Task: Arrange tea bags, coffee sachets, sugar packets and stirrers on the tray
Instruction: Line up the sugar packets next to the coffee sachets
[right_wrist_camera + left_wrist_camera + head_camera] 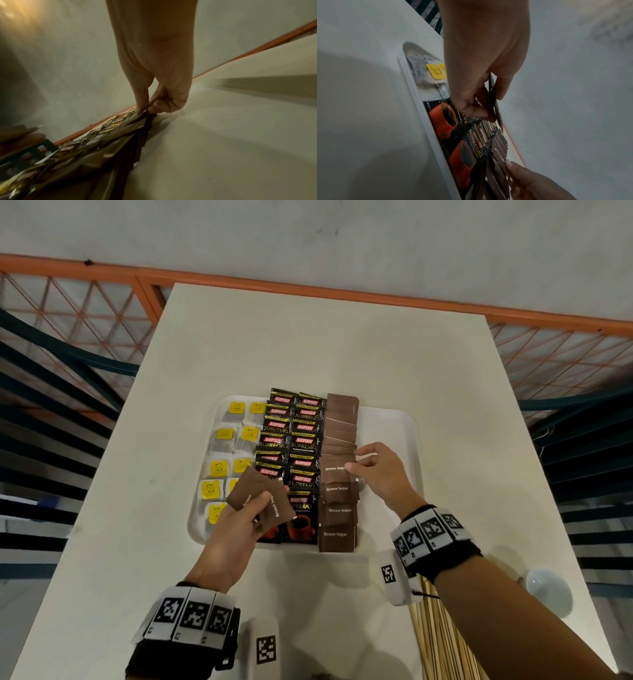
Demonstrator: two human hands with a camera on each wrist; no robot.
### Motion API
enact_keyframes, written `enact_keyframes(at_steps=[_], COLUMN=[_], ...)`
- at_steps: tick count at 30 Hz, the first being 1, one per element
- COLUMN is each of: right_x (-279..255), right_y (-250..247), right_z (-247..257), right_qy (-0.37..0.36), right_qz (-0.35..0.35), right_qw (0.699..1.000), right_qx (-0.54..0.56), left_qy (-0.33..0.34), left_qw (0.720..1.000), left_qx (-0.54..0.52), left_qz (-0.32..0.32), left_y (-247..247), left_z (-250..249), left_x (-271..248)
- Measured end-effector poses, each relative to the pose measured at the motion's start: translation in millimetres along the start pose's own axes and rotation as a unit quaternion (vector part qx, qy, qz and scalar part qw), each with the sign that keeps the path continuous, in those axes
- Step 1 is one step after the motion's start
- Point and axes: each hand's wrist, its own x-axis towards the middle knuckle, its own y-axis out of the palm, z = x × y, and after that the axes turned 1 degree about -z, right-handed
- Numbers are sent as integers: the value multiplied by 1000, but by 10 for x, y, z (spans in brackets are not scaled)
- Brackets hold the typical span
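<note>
Holding small fan of brown sugar packets (263,501), left hand (236,529) hovers over near-left part of white tray (409,426). Right hand (380,470) pinches edge of one packet in sugar row (339,501), thumb and finger closed on it. Tea bags (227,450) in left rows, yellow tags up. Coffee sachets (291,446) in middle rows. Wooden stirrers (442,642) on white table (308,344), near right arm, off tray.

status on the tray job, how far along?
Done: yellow-tagged tea bags and black Kopiko coffee sachets lie in columns on the white plastic tray. In hand: left hand holds spare brown sugar packets; right hand pinches one in the brown sugar column. Left: wooden stirrers, on the table.
</note>
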Motion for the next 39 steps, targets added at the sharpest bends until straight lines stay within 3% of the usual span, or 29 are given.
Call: enact_keyframes(at_steps=[7,10,12,14,21,24,29,33,37,39], right_x=[-169,-368,-483,-532,-498,-436,-307,-141,51,145], right_y=[61,125,177,227,141,47,-128,-258,-309,-327], right_z=[184,323,349,320,328,340,377,396,386,369], right_qy=[-119,-149,-131,-117,-39,-7,5,16,-23,-31], right_qz=[-70,32,139,192,201,210,174,124,39,8], right_qw=[982,980,977,973,973,965,949,933,955,964], right_qx=[-130,-131,-92,-46,104,156,265,338,293,262], left_qy=[29,30,30,33,-15,-14,47,75,25,29], left_qw=[1000,999,999,999,999,997,975,952,963,955], left_qx=[-11,-36,-44,-42,-17,51,215,298,270,292], left_qz=[4,0,1,9,-39,-57,-2,-3,6,32], left_y=[103,162,202,234,262,236,266,324,430,464], left_z=[6,-3,-8,-7,-30,-64,-176,-300,-408,-453], left_x=[16,48,68,83,167,244,361,514,674,725])
